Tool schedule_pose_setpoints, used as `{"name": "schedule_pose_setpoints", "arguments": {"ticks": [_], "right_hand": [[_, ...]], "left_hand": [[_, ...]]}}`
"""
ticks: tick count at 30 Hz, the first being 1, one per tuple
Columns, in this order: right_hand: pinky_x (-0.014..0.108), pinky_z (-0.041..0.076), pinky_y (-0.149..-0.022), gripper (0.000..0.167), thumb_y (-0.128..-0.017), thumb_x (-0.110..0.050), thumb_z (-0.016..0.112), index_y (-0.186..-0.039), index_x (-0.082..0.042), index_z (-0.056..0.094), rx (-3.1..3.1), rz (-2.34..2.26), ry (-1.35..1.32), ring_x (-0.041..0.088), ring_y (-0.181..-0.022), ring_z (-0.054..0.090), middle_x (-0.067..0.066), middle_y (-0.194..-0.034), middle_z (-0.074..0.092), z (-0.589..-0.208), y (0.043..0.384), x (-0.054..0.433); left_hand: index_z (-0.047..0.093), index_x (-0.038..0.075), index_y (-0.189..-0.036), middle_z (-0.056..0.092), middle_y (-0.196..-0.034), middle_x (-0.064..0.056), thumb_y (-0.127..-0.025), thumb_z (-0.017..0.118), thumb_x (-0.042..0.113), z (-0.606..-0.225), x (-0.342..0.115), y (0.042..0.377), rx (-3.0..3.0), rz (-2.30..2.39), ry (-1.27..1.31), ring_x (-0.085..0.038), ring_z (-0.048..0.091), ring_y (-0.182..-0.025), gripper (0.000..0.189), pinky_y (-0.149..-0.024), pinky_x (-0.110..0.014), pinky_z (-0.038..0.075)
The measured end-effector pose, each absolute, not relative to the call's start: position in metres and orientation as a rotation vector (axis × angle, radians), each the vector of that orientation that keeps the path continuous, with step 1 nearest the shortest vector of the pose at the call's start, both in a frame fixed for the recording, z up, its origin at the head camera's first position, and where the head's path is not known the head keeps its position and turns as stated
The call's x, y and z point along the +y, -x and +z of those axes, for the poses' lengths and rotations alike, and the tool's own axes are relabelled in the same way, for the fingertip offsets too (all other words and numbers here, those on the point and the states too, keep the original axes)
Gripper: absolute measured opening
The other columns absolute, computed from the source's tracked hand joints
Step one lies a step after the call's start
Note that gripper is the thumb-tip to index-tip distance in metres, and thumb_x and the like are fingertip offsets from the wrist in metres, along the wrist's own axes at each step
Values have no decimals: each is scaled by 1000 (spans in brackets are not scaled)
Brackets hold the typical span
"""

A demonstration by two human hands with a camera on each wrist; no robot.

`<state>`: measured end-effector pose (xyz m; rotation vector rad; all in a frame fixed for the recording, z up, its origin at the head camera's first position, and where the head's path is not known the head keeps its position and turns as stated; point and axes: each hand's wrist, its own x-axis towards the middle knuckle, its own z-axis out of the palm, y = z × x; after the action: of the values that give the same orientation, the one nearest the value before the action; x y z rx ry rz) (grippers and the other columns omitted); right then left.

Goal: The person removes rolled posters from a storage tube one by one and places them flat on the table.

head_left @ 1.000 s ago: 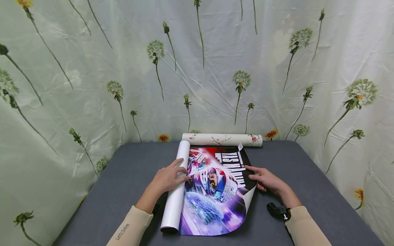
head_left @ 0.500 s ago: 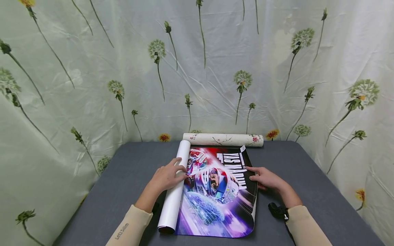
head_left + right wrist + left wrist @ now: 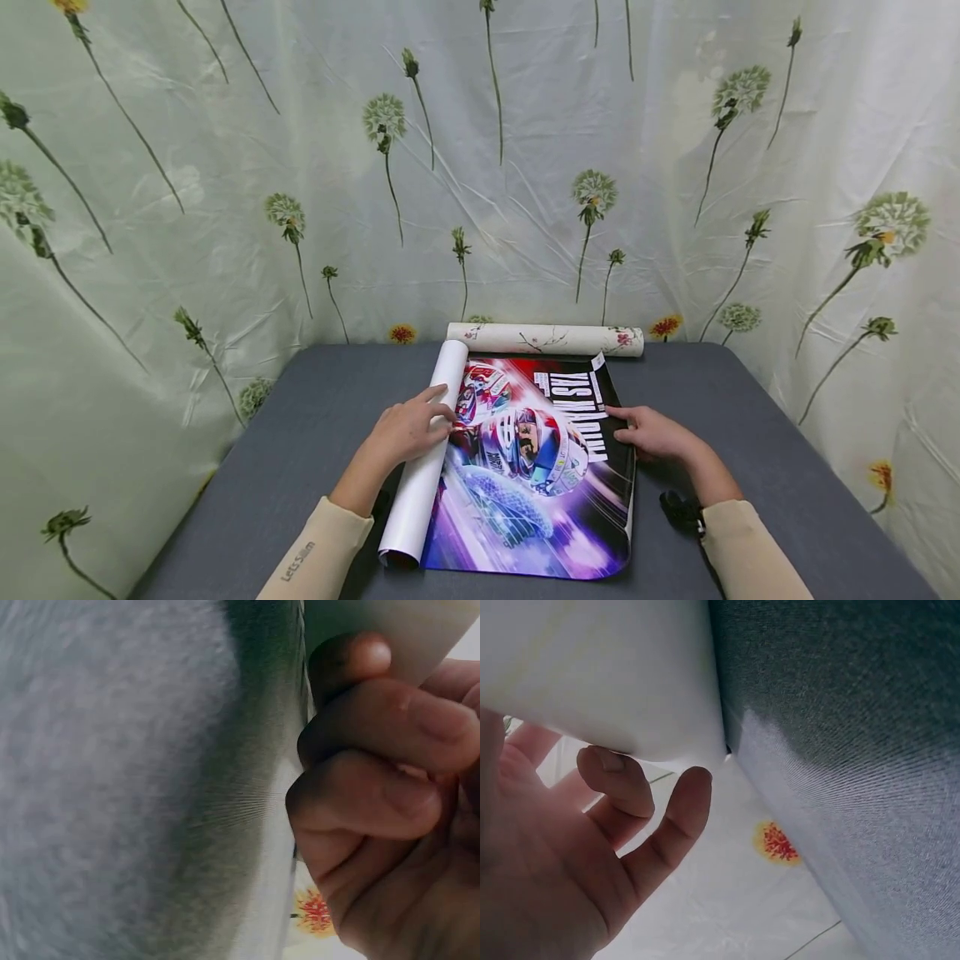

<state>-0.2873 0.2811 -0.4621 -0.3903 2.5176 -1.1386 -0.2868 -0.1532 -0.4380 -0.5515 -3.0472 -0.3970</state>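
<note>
A glossy poster [image 3: 517,467] lies partly unrolled on the table, showing racing helmets on a purple, red and black ground. Its left part is still wound into a white roll [image 3: 423,467]. My left hand [image 3: 408,429] rests on that roll, fingers spread and slightly bent; in the left wrist view, the hand's fingertips touch the underside of the white roll [image 3: 607,667]. At the poster's right edge my right hand [image 3: 656,433] pinches the black border, index finger and thumb on top. The right wrist view shows the other fingers [image 3: 390,724] curled beneath the white paper back [image 3: 409,630].
Behind the poster, a second roll [image 3: 547,340] with a floral print lies crosswise near the far edge of the dark grey table [image 3: 300,450]. A curtain [image 3: 480,167] with dandelions hangs behind. A black strap device [image 3: 681,510] sits at the right wrist.
The poster's right edge has moved slightly right with my right hand, and its lifted lower right corner has flattened. The white roll's near end has shifted slightly left.
</note>
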Motion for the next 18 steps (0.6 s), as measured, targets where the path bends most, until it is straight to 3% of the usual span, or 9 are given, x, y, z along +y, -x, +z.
{"name": "schedule_pose_setpoints", "arguments": {"ticks": [6,8,11,13,16,18], "right_hand": [[28,40,-49,60,-104,-8,58,-160,6,41,2568,-1045,325,8,-41,34,-7,-53,34,-458,287,278],[28,42,-50,59,-103,-8,59,-158,6,43,2607,-988,335,9,-42,37,-4,-58,42,-457,286,276],[32,45,-54,58,-101,-7,61,-156,6,47,2684,-873,369,14,-48,45,9,-79,62,-453,286,273],[37,50,-64,58,-99,-8,63,-153,8,50,2751,-766,424,21,-63,59,24,-103,71,-449,286,271],[42,50,-78,56,-97,-8,63,-150,8,54,2806,-665,450,31,-89,65,35,-129,67,-443,285,267],[43,48,-83,56,-97,-8,64,-149,9,54,2820,-631,457,33,-100,63,36,-134,65,-442,285,266]], "left_hand": [[80,28,-111,49,-165,-6,-98,76,37,-438,-153,287,-3049,-350,534,-36,72,-115,16,-81,-49,55],[80,29,-111,49,-165,-6,-98,75,35,-437,-152,286,-3054,-323,532,-35,72,-113,15,-81,-49,56],[80,29,-112,47,-166,-6,-99,74,34,-437,-150,286,-3059,-292,532,-33,72,-105,16,-77,-47,55],[80,29,-113,47,-167,-6,-99,74,35,-437,-148,285,-3062,-281,527,-31,72,-100,16,-75,-45,55],[80,30,-115,47,-167,-6,-98,75,39,-439,-148,285,-3059,-264,523,-31,72,-101,20,-75,-45,55],[80,30,-116,47,-166,-6,-97,76,41,-439,-148,286,-3056,-253,520,-31,72,-103,22,-76,-45,55]]}}
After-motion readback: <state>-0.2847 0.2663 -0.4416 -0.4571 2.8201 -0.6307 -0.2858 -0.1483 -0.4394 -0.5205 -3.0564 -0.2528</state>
